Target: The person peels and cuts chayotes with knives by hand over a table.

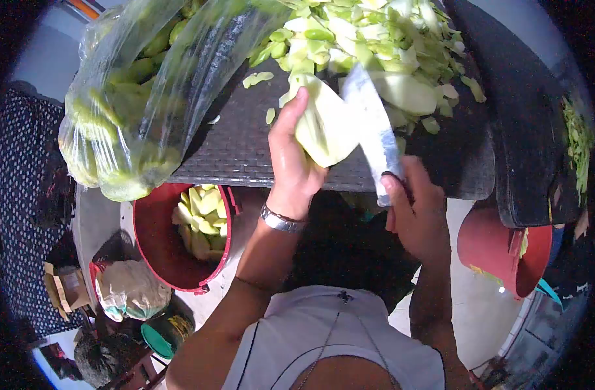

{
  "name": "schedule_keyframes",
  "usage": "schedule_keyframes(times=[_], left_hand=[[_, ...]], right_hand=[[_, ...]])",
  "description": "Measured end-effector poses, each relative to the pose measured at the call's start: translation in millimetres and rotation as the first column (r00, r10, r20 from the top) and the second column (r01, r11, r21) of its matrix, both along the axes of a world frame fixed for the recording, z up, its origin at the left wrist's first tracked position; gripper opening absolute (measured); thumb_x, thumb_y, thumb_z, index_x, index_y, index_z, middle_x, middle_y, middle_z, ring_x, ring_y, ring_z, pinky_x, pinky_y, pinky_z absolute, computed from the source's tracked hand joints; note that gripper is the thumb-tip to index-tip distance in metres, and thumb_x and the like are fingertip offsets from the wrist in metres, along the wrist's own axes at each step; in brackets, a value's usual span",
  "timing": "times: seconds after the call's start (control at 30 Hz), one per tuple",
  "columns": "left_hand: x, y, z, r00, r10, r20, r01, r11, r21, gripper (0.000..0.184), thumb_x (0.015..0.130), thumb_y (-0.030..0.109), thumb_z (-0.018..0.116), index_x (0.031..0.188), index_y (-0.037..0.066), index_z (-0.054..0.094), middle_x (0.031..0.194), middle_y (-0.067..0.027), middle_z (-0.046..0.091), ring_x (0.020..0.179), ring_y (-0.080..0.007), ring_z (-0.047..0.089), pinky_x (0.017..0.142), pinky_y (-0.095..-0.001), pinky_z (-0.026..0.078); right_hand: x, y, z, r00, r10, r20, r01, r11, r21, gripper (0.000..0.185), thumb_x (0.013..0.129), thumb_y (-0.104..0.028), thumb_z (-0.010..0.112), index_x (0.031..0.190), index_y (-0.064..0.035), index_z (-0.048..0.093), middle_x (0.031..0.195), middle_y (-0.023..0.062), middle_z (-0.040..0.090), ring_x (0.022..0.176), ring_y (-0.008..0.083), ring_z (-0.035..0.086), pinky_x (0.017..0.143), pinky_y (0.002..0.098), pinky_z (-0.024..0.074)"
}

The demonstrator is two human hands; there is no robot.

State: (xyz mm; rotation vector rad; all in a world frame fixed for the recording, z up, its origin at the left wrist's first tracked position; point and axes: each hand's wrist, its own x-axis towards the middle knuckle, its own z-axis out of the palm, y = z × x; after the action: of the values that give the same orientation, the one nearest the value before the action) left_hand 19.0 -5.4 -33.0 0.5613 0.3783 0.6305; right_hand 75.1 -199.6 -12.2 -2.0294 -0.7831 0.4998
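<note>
My left hand [291, 159] is wrapped round a peeled pale-green chayote [325, 123], holding it up over the near edge of the dark woven table [239, 156]. My right hand [416, 208] grips a knife [374, 120] by its handle, the wide blade pointing up and away from me. The blade lies close beside the right side of the chayote; glare hides whether they touch. Behind the blade rests another pale peeled chayote [411, 93]. A heap of green peelings [382, 36] spreads across the far part of the table.
A clear plastic bag [119, 123] of unpeeled chayotes overhangs the table's left edge. Below it stands a red bucket [156, 250] holding peeled pieces [203, 214]. Another red bucket [489, 244] is at the right, near a dark chair-like surface [531, 130]. A stuffed sack [132, 289] sits lower left.
</note>
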Motion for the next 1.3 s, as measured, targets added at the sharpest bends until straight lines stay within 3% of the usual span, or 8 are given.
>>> schedule_keyframes(times=[0.2, 0.3, 0.5, 0.7, 0.8, 0.87, 1.07, 1.3], left_hand=[[-1.0, -3.9, 11.6, 0.998, -0.025, -0.062, 0.024, 0.999, -0.021, 0.036, 0.096, 0.036, 0.065, 0.117, 0.006, 0.064, 0.102, -0.0062, 0.07, 0.09, -0.0216, 0.07, 0.083, -0.0378, 0.058], [0.2, -4.0, 8.8, 0.999, -0.031, -0.044, 0.029, 0.999, -0.031, 0.035, 0.095, 0.035, 0.065, 0.114, 0.005, 0.065, 0.1, -0.0062, 0.07, 0.088, -0.0212, 0.07, 0.081, -0.0364, 0.058], [1.6, -2.7, 5.4, 0.996, 0.022, -0.083, -0.019, 0.999, 0.037, 0.034, 0.095, 0.035, 0.064, 0.111, 0.004, 0.066, 0.098, -0.0066, 0.07, 0.086, -0.0204, 0.07, 0.078, -0.0342, 0.058], [1.4, -2.7, -7.7, 0.993, -0.01, -0.117, 0.023, 0.993, 0.114, 0.039, 0.098, 0.034, 0.062, 0.12, 0.002, 0.065, 0.103, -0.0087, 0.072, 0.089, -0.0201, 0.072, 0.081, -0.0338, 0.058], [0.8, -7.2, -9.6, 0.994, -0.036, -0.106, 0.05, 0.99, 0.134, 0.042, 0.098, 0.034, 0.061, 0.123, 0.001, 0.063, 0.106, -0.0098, 0.072, 0.091, -0.0204, 0.072, 0.082, -0.0344, 0.058], [0.3, -13.2, -4.1, 0.991, -0.071, -0.116, 0.086, 0.988, 0.131, 0.04, 0.099, 0.032, 0.061, 0.124, 0.0, 0.061, 0.104, -0.0094, 0.071, 0.09, -0.0177, 0.071, 0.081, -0.0315, 0.057], [4.8, -25.6, -8.6, 0.982, -0.179, -0.065, 0.186, 0.975, 0.118, 0.043, 0.1, 0.029, 0.061, 0.13, -0.001, 0.056, 0.107, -0.0087, 0.069, 0.091, -0.0153, 0.07, 0.08, -0.0298, 0.057], [2.3, -17.2, -3.8, 0.989, -0.118, -0.089, 0.135, 0.965, 0.224, 0.037, 0.096, 0.023, 0.064, 0.123, -0.001, 0.06, 0.1, -0.0079, 0.069, 0.088, -0.0152, 0.069, 0.079, -0.0305, 0.057]], right_hand=[[-3.0, 1.1, 6.7, 0.993, -0.024, -0.117, 0.016, 0.998, -0.066, 0.028, 0.102, -0.023, 0.058, 0.122, -0.0037, 0.052, 0.079, 0.0264, 0.068, 0.071, 0.0458, 0.07, 0.061, 0.0545, 0.0516], [-5.9, 0.6, 1.3, 1.0, -0.012, -0.001, 0.012, 0.997, -0.079, 0.026, 0.103, -0.022, 0.057, 0.121, -0.004, 0.052, 0.079, 0.0292, 0.066, 0.077, 0.0503, 0.067, 0.062, 0.0575, 0.0497], [-16.0, -1.7, 7.7, 0.997, 0.004, 0.076, 0.01, 0.985, -0.173, 0.028, 0.104, -0.021, 0.054, 0.122, -0.0015, 0.047, 0.082, 0.0324, 0.064, 0.081, 0.0527, 0.065, 0.064, 0.062, 0.0456], [-16.1, -2.8, 3.1, 0.998, 0.044, 0.035, -0.034, 0.972, -0.232, 0.032, 0.104, -0.022, 0.052, 0.124, 0.0015, 0.045, 0.083, 0.0332, 0.064, 0.086, 0.054, 0.064, 0.069, 0.0645, 0.0439], [-15.6, -2.2, 5.9, 0.997, 0.019, -0.075, -0.04, 0.956, -0.291, 0.031, 0.104, -0.021, 0.052, 0.124, 0.0018, 0.046, 0.086, 0.0345, 0.064, 0.088, 0.0547, 0.063, 0.071, 0.0645, 0.0444], [-12.0, -6.9, -11.1, 0.996, 0.056, -0.069, -0.069, 0.977, -0.2, 0.029, 0.104, -0.021, 0.052, 0.122, 0.0015, 0.047, 0.087, 0.0349, 0.064, 0.088, 0.0549, 0.063, 0.073, 0.0634, 0.0455], [-8.9, 1.1, -14.9, 0.971, 0.052, -0.234, -0.07, 0.995, -0.067, 0.028, 0.104, -0.022, 0.051, 0.12, 0.0015, 0.049, 0.087, 0.0327, 0.065, 0.088, 0.0535, 0.065, 0.073, 0.0593, 0.0487], [-3.1, 3.8, -8.5, 0.952, 0.053, -0.303, -0.083, 0.993, -0.085, 0.029, 0.106, -0.026, 0.049, 0.117, 0.0006, 0.053, 0.077, 0.0225, 0.067, 0.065, 0.0349, 0.071, 0.062, 0.0481, 0.054]])
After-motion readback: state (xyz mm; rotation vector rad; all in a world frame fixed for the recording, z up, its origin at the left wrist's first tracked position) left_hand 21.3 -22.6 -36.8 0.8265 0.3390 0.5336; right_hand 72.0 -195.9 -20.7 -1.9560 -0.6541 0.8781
